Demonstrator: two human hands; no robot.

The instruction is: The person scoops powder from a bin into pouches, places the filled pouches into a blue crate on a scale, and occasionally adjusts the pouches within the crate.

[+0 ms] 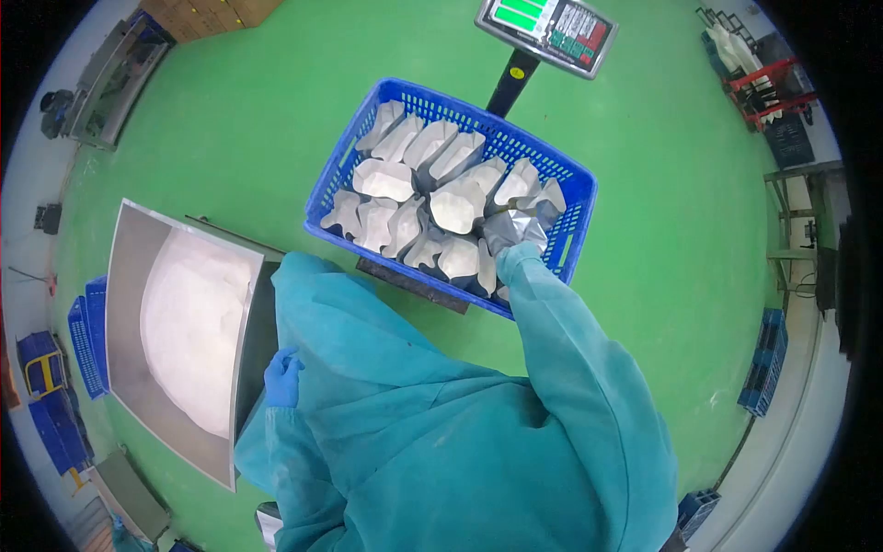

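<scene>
My right hand reaches into the right side of a blue plastic basket, at a silver foil bag. It seems to grip the bag's near edge, though the fingers are mostly hidden. Around that bag stand several open foil bags filled with white powder, packed in rows. Down at my left side, my left hand hangs in a blue glove beside my teal gown. Its fingers are loosely bent and apart, with nothing in them.
The basket rests on a scale whose display stands behind it on a black post. At left is a metal bin of white powder. Blue crates, a steel table and a red hand truck line the walls.
</scene>
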